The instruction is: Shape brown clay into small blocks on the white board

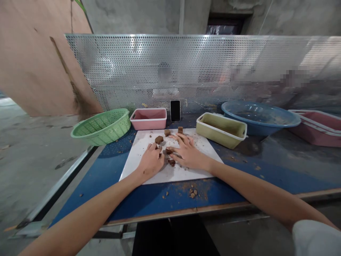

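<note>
Both of my hands rest on a white board [138, 149] lying on a blue table [266, 170]. My left hand [151, 160] is curled, its fingertips against small brown clay-like lumps [171, 162]. My right hand [186, 151] lies flat with fingers spread, its thumb touching another brown lump [168, 151] between the two hands. A brown cube [159, 139] sits just beyond my left hand. Two more cubes [167, 132] stand at the board's far edge.
A green basket [102, 126], a pink tray [149, 119], an upright phone [175, 110], a yellow tub [221, 129], a blue basin [259, 115] and pink trays [318, 126] line the back. A perforated metal screen [202, 67] stands behind. Brown crumbs [193, 192] lie near the front edge.
</note>
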Tool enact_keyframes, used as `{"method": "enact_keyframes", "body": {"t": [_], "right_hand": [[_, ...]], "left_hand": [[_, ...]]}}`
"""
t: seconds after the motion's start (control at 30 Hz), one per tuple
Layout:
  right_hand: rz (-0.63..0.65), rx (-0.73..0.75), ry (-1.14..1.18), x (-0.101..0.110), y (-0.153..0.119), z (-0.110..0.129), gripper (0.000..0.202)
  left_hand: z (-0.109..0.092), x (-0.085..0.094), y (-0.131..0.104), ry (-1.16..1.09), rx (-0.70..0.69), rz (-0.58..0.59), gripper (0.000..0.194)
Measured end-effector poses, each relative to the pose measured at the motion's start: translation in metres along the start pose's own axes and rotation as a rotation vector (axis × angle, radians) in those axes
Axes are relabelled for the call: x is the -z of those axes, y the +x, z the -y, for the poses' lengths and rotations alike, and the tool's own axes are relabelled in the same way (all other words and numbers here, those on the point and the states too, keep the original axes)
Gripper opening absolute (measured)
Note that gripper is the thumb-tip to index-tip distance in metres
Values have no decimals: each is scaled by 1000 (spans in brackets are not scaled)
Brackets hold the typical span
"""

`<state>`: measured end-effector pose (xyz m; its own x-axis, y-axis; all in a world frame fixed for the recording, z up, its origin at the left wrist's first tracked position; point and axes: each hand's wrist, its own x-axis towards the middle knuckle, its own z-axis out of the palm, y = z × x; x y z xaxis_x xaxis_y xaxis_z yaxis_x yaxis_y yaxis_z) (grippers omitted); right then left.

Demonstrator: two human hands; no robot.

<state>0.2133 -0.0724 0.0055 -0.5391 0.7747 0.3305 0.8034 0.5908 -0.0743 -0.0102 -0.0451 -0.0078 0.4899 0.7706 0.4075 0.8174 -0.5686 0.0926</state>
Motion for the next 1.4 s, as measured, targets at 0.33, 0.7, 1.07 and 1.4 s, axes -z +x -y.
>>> {"method": "enact_keyframes", "body": {"t": [0.33, 0.7, 1.07, 1.4], "right_hand": [[38, 90, -70, -2, 2, -2, 46], [-18, -96, 35, -4, -4, -3, 54], [73, -98, 104, -13, -4, -1, 55], [119, -30, 129, -12, -3, -3, 60]], "left_hand": [[0, -2, -1, -71, 16, 14, 29], [-5, -4, 0, -41, -76, 92, 33], [-8, -5, 0, -72, -118, 129, 30], [-6, -6, 1, -244, 15, 132, 24]]}}
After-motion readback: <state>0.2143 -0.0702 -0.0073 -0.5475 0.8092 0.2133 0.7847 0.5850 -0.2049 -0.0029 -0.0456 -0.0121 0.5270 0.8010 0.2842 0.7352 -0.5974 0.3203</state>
